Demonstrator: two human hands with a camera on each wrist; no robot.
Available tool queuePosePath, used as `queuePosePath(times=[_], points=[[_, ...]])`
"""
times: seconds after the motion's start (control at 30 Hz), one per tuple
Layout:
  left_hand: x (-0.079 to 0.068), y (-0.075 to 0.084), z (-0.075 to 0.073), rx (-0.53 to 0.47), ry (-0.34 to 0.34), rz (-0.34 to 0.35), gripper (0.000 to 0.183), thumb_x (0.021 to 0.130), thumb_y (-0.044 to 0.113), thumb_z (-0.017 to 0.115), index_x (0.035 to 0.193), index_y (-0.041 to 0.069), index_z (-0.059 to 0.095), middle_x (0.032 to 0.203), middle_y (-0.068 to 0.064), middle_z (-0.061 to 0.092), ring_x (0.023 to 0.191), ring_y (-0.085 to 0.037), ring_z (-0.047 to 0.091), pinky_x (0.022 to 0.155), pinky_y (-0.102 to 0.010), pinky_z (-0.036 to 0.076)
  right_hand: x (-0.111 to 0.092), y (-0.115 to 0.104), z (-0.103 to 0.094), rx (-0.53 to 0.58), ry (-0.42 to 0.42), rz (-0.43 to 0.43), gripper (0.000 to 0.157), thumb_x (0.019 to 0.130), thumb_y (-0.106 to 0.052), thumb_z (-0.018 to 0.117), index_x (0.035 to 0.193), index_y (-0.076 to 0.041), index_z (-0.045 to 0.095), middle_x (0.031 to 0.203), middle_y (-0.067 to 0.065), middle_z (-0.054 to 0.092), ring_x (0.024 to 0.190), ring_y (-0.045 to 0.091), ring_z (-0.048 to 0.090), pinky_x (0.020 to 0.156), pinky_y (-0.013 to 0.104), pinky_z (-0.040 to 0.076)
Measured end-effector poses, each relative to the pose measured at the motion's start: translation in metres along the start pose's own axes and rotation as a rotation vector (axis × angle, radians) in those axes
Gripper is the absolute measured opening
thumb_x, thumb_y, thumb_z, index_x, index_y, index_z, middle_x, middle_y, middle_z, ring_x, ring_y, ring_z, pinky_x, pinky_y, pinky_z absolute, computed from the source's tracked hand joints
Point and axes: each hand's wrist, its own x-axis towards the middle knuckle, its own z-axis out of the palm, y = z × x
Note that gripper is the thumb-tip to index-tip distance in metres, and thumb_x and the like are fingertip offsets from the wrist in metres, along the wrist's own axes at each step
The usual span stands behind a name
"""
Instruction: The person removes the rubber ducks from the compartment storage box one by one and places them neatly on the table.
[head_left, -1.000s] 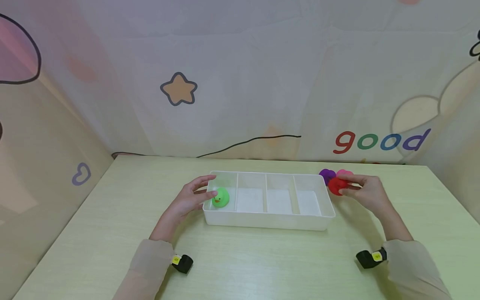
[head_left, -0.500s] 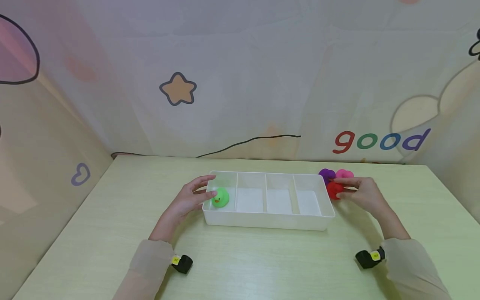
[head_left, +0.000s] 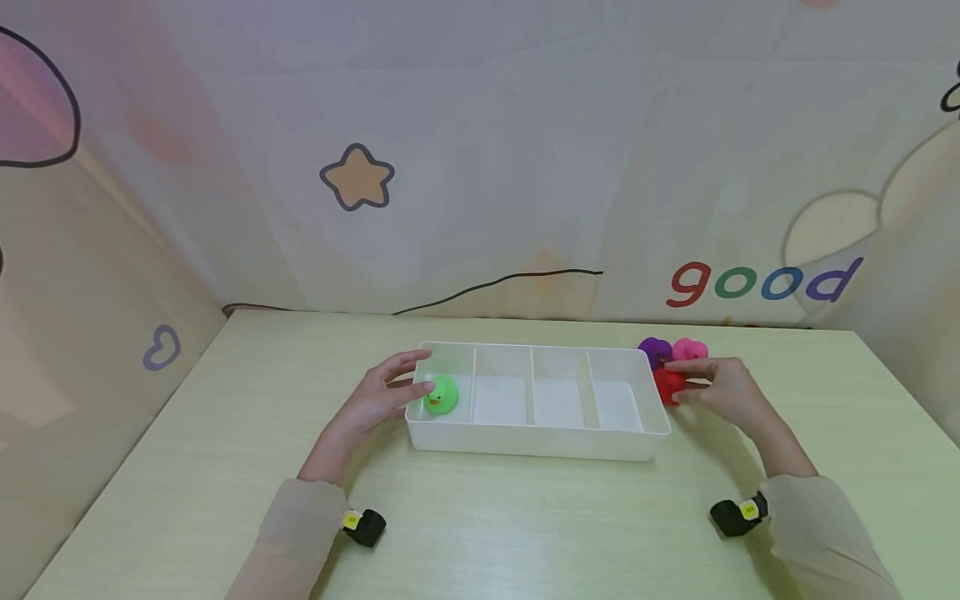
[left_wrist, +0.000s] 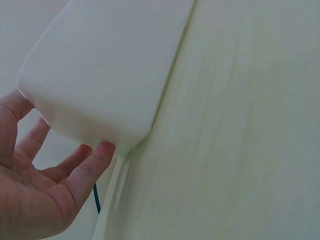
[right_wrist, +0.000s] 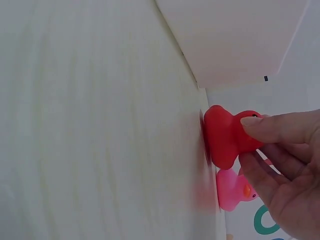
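Observation:
A white box with a row of compartments stands on the table. My left hand grips its left end, thumb at the rim and fingers against the outside of the end wall. A green rubber duck sits in the leftmost compartment, near the thumb. To the right of the box, my right hand pinches a red rubber duck by its head between thumb and fingers. The red duck's base is at the tabletop. Just behind it are a purple rubber duck and a pink rubber duck.
The pale wooden table reaches back to a printed cloth backdrop. The box's other compartments hold nothing. Black wrist cameras are strapped at both cuffs.
My right hand has brought the red duck slightly left and toward the front, lowering it beside the box's right end. More of the pink duck shows. The left hand and the box have stayed put.

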Motion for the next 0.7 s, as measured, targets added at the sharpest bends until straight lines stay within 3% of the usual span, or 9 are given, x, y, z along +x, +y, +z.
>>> queuePosePath(times=[0.27,0.7], points=[[0.0001,-0.0003,-0.0003,0.012,0.0,0.014,0.055,0.083,0.022,0.068,0.133,0.02,0.045,0.143,-0.013,0.029,0.128,-0.034,0.034,0.087,-0.046,0.045,0.0003,-0.0002,-0.0001,0.005,-0.006,0.002,0.045,0.077,-0.002,0.068,0.119,0.005,0.056,0.119,0.031,0.05,0.108,0.045,0.047,0.074,0.032,0.051],[0.0006,-0.0001,0.0001,0.007,-0.001,0.016,0.055,0.083,0.021,0.068,0.133,0.019,0.045,0.143,-0.014,0.03,0.127,-0.034,0.035,0.087,-0.045,0.045,0.0014,0.0043,-0.0015,0.015,-0.026,-0.002,0.044,0.077,-0.002,0.068,0.119,0.005,0.057,0.118,0.031,0.051,0.108,0.043,0.048,0.07,0.022,0.049]])
